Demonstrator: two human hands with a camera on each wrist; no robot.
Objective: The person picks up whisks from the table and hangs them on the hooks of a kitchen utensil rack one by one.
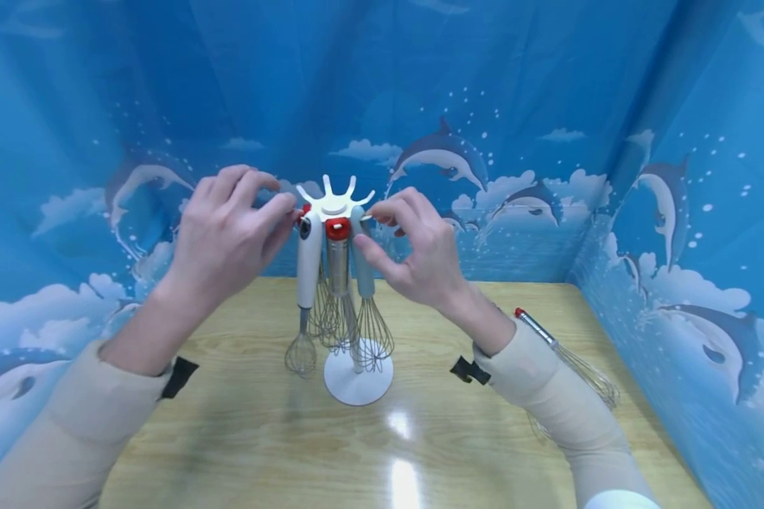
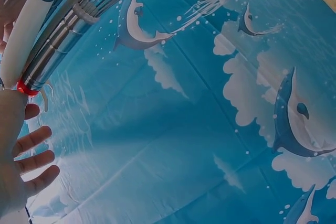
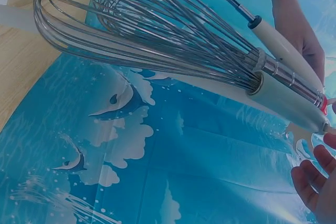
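Several wire whisks hang from the white pronged top of a stand (image 1: 334, 206). At the upper left, my left hand (image 1: 226, 223) has its thumb and forefinger at the red end of a whisk, partly hidden behind the white-handled whisk (image 1: 308, 265); its other fingers spread loosely in the left wrist view. My right hand (image 1: 420, 251) has thumb and forefinger about the top of the grey-blue-handled whisk (image 1: 363, 265), by a prong tip. Between these hangs a metal-handled whisk (image 1: 338, 265) with a red end. The exact finger contacts are partly hidden.
The stand's round white base (image 1: 359, 385) rests on the wooden table (image 1: 261, 438). Another red-ended metal whisk (image 1: 563, 350) lies on the right, partly behind my right forearm. A blue dolphin-print curtain (image 1: 356, 85) encloses the back and sides.
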